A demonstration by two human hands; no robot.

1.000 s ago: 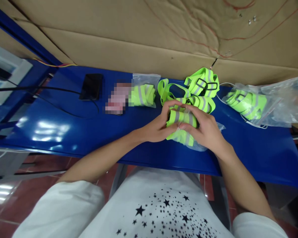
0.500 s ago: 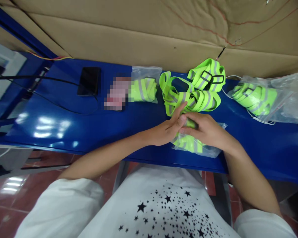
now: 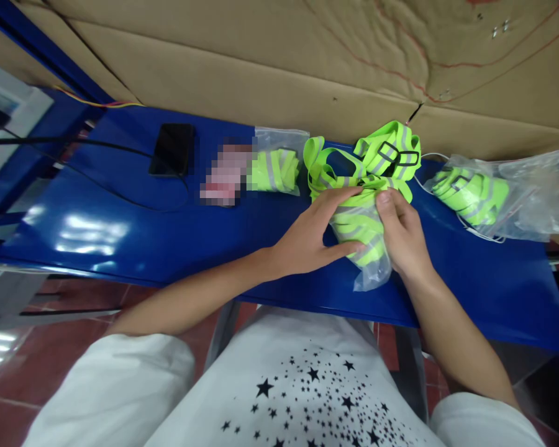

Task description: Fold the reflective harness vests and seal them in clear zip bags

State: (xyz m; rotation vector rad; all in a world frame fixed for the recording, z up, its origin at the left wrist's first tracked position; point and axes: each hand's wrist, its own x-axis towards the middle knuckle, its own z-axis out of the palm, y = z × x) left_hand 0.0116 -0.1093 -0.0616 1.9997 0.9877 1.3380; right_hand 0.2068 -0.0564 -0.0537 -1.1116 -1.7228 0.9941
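Note:
A clear plastic bag (image 3: 373, 277) holds a folded neon-yellow reflective strap (image 3: 361, 228) with grey stripes. It lies tilted near the table's front edge. My left hand (image 3: 307, 236) grips the bag's left side, fingers at the upper end and thumb lower down. Along its right edge, my right hand (image 3: 404, 234) pinches the bag between thumb and curled fingers. Just beyond my hands is a heap of loose reflective straps (image 3: 326, 166) with black buckles (image 3: 407, 159), partly covered by the bag and fingers.
On the blue table (image 3: 242, 233), another bagged strap (image 3: 279, 169) lies left of the heap, beside a blurred-out pinkish item (image 3: 224, 177). Further left is a black device (image 3: 171, 149) with cables. At right are a bagged strap (image 3: 470, 189), a white cable and clear plastic (image 3: 540, 195).
The bag has turned so its end points toward me. My right hand has moved from over its top to its right edge, and my left hand has opened wider around it.

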